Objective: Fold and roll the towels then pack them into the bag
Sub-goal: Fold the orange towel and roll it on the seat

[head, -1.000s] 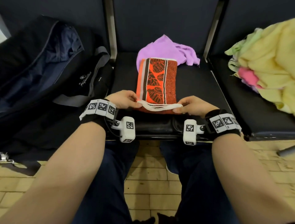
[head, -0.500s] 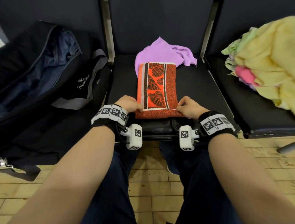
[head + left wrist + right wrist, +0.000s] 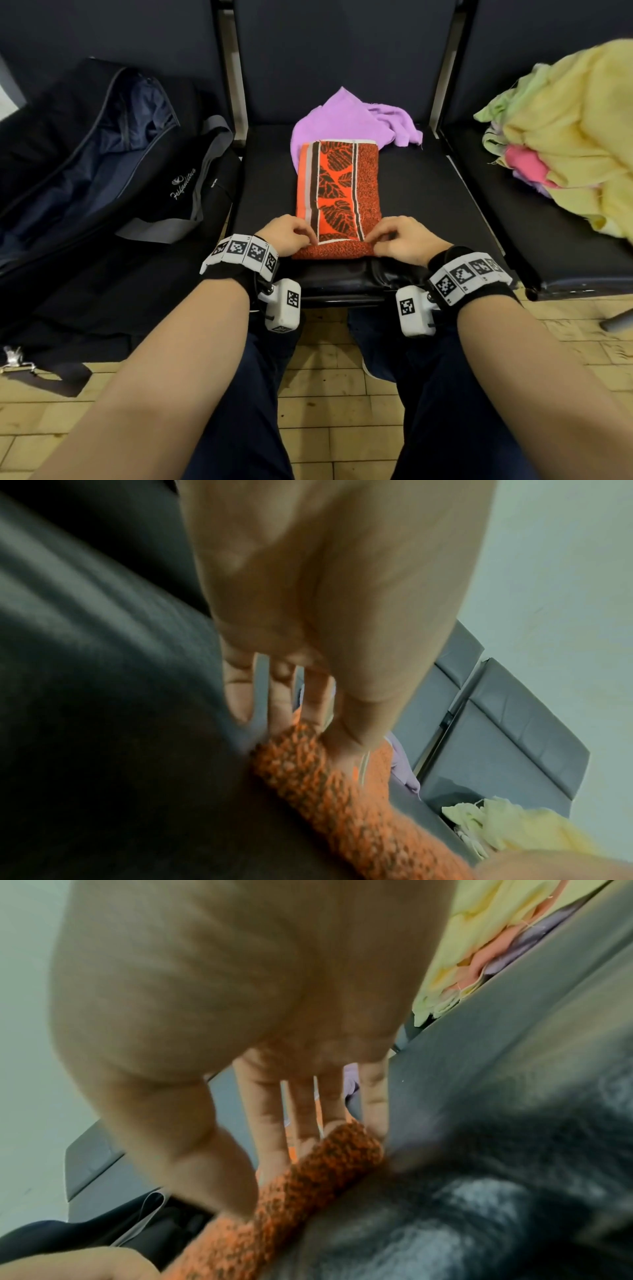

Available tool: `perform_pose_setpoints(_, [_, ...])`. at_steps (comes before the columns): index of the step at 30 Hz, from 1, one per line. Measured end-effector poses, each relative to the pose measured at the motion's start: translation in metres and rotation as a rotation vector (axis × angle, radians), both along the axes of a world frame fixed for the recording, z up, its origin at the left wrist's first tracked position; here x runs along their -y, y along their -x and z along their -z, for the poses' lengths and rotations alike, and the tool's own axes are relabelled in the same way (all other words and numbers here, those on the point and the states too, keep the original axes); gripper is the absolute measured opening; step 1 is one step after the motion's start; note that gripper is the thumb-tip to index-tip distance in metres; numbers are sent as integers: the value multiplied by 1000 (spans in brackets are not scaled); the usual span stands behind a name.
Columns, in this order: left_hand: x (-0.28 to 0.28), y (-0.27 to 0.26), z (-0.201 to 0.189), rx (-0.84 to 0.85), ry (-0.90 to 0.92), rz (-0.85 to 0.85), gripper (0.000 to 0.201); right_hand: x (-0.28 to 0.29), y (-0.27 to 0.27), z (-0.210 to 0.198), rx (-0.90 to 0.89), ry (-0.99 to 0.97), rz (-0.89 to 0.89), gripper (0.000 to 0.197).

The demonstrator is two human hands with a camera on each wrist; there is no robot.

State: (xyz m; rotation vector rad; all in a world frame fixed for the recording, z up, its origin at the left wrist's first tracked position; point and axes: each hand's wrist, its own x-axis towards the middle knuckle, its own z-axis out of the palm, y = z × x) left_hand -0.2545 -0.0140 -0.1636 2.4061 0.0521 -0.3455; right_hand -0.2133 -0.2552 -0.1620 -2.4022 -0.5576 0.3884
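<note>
An orange leaf-patterned towel (image 3: 339, 185), folded into a long strip, lies on the middle seat (image 3: 421, 192). Its near end is turned over into a small roll (image 3: 332, 250). My left hand (image 3: 287, 234) grips the roll's left end and my right hand (image 3: 397, 238) grips its right end, fingers curled over the top. In the left wrist view the roll (image 3: 325, 783) sits between the thumb and fingers of the left hand (image 3: 308, 723). The right wrist view shows the same grip of the right hand (image 3: 274, 1150) on the roll (image 3: 308, 1177). The black bag (image 3: 102, 171) lies unzipped on the left seat.
A purple towel (image 3: 342, 120) lies crumpled behind the orange one. On the right seat is a heap with a yellow towel (image 3: 565, 120) and a pink towel (image 3: 527, 164). Metal frame bars (image 3: 236, 102) separate the seats. My knees are close to the seat's front edge.
The near white-hemmed end, held up a second ago, has been turned over onto the strip and rolled forward. Both hands have moved slightly away from me with it.
</note>
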Motion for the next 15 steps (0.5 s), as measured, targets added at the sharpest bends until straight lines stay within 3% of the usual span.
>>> perform_pose_setpoints(3, [-3, 0, -3, -66, -22, 50, 5, 1, 2, 2, -33, 59, -38, 32])
perform_pose_setpoints(6, [-7, 0, 0, -112, -85, 110, 30, -1, 1, 5, -13, 52, -34, 30])
perform_pose_setpoints(9, [-7, 1, 2, -36, -150, 116, 29, -1, -2, 6, -9, 48, -3, 22])
perform_pose_setpoints(12, [-4, 3, 1, 149, -295, 91, 21, -3, -4, 9, 47, 131, 4, 24])
perform_pose_setpoints(15, [-1, 2, 1, 243, -278, 148, 17, -3, -1, 3, 32, 54, 43, 25])
